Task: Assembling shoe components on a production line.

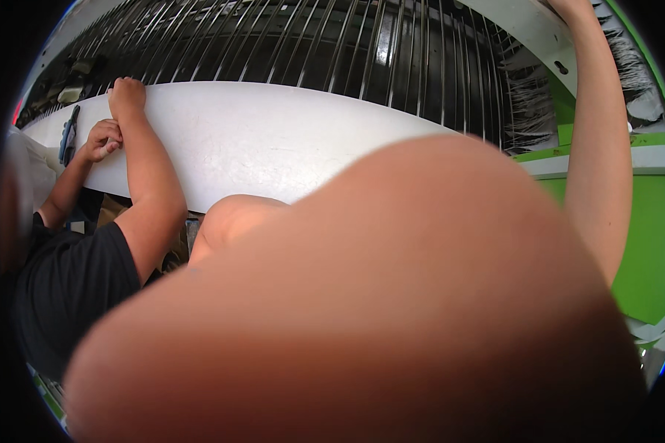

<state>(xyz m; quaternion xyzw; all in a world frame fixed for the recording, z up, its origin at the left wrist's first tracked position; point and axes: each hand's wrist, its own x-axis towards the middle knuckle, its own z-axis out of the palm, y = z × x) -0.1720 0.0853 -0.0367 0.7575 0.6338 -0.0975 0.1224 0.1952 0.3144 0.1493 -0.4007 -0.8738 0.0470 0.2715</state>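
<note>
1 downward-looking head-worn fisheye view

Large bare-skinned form (369,288) in foreground, too near and blurred to tell which body part; right hand (567,6) mostly cut off by top edge, grip unreadable; left hand not distinguishable; near part of white tabletop (229,140) hidden behind blurred form; metal rods (393,55) run past top edge; blue-handled tool (69,136), kind too small to tell
</note>
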